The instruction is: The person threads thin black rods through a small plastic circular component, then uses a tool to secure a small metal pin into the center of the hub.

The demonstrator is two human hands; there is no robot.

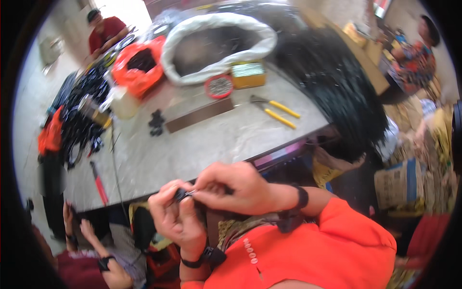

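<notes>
Just before the near edge of the tabletop [144,164], a small black part [180,194] is held by the left hand [175,212], its thumb and forefinger nearly closed on it. A thin silvery piece [191,192] is pinched by the right hand [233,188], whose fingers are curled in tightly; whether it is joined to the black part cannot be told. Both hands are held together close to the body, presumably so that such tiny things can be steadied and seen clearly.

At twelve o'clock from them, a brown strip [199,115] is laid flat. Just past it, small metal bits are gathered in a red-rimmed bowl [207,89] beside a yellow box [249,81], probably to stop them scattering. Toward eleven, a cluster of black pieces [156,123] is laid out loose, seemingly for easy reach. Between one and two, yellow-handled pliers [281,119] are set with handles pointed toward four o'clock, which would suit the right hand. Toward nine, a red-handled tool [100,188] is placed near the edge. Farther off at twelve, dark contents are ringed by a white sack's rolled rim [169,58].
</notes>
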